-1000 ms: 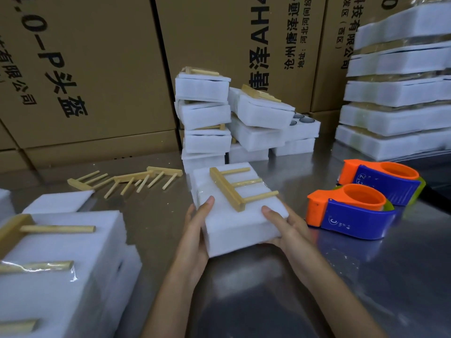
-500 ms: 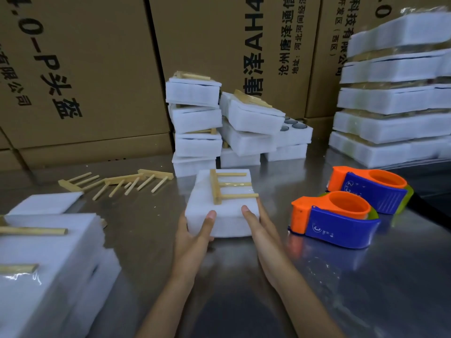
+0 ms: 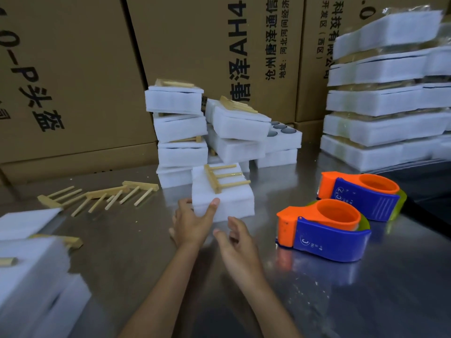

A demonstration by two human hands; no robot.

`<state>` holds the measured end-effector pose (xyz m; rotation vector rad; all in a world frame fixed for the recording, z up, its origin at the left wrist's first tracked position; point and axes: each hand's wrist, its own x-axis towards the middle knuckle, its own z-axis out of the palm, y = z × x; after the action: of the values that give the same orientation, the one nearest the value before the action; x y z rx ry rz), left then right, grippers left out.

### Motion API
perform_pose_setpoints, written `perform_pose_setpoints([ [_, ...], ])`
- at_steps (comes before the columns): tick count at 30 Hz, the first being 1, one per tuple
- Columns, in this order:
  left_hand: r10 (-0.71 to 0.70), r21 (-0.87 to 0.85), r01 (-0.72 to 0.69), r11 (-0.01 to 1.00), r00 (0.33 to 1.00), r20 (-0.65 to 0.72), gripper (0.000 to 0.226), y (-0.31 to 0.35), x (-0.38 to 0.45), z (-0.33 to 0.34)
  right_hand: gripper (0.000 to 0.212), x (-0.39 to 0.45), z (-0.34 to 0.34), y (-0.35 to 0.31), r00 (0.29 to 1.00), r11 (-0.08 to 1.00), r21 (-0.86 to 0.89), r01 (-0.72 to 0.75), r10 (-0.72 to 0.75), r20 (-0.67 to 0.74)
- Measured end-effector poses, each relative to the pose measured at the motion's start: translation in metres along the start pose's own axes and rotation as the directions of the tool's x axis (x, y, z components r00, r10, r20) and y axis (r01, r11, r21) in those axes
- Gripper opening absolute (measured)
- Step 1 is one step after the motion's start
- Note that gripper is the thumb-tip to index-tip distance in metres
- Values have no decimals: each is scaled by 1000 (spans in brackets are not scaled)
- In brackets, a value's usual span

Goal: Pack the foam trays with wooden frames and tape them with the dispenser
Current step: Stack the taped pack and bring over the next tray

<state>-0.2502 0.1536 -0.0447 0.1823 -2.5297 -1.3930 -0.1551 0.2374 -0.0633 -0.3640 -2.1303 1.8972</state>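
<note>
Since the earlier frames the tray (image 3: 222, 198) has moved from the near centre of the frame up toward the pile (image 3: 180, 132) at upper centre, and the right hand (image 3: 238, 242) has come off it.

The tray now sits on the steel table (image 3: 317, 289) at frame centre, just in front of the pile's lowest block and close to touching it. The left hand (image 3: 192, 222) grips its near left corner, thumb on the top face and fingers round the side. The right hand hovers just below the tray's near edge, fingers loosely spread, holding nothing.

Progress, as judged from the frame:
- This tray carries one frame (image 3: 224, 178) on its top face. A glossy film over the frame suggests tape, so this unit appears finished.
- Finished units already stand in the pile and in the wrapped stack (image 3: 385, 103) at upper right.
- Loose frames (image 3: 102, 196) lie at centre left, and more foam (image 3: 31, 276) fills the lower left, so several units appear to remain.
- Two dispensers (image 3: 324, 234) rest at centre right, untouched.

Orientation: the tray's long axis runs from the near edge up into the frame, away from the person, nearly square to the table edge. The frame's crossbar follows that axis, tilted slightly. Its three pegs point toward the right of the frame.
</note>
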Motion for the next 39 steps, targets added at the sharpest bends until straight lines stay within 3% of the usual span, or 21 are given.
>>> perform_pose_setpoints([
  [2, -4, 19, 4, 1000, 1000, 14, 62, 0, 3, 0, 34, 0, -1, -2, 1000, 1000, 1, 9, -9, -17],
  [5, 21, 22, -21, 1000, 1000, -5, 66, -4, -1, 1, 31, -6, -6, -13, 997, 998, 17, 55, -54, -61],
  [8, 65, -143, -77, 987, 994, -87, 62, -11, -3, 2, 32, -19, -17, -36, 982, 989, 25, 147, -143, -126],
  [11, 5, -387, -55, 920, 991, -130, 36, -11, 0, 1, 29, 4, -38, -76, 956, 968, -28, 251, -252, -151],
  [14, 22, -371, -85, 925, 985, -169, 14, -14, 7, 3, 32, 68, -76, -113, 944, 940, -239, 242, -285, -165],
  [17, 63, -300, -114, 947, 983, -174, 14, -20, 18, -1, 45, 147, -118, -124, 954, 799, -587, 134, -265, -142],
  [20, 56, -236, -98, 967, 983, -176, 19, -24, 26, -1, 67, 222, -147, -120, 982, 504, -862, 56, -184, -44],
  [26, 24, -268, -72, 961, 984, -178, 17, -26, 25, 3, 72, 323, -157, -113, 994, 156, -982, 104, -29, 101],
  [28, -2, -257, -47, 965, 982, -187, 17, -29, 27, 3, 69, 341, -147, -108, 991, 112, -985, 130, 2, 131],
  [32, 1, -256, -47, 966, 984, -179, 17, -28, 21, 7, 71, 355, -149, -91, 994, 95, -994, 62, -91, 54],
  [39, 11, -231, -54, 971, 983, -183, 20, -28, 26, 3, 62, 363, -152, -85, 982, 6, -998, 62, -178, 60],
])
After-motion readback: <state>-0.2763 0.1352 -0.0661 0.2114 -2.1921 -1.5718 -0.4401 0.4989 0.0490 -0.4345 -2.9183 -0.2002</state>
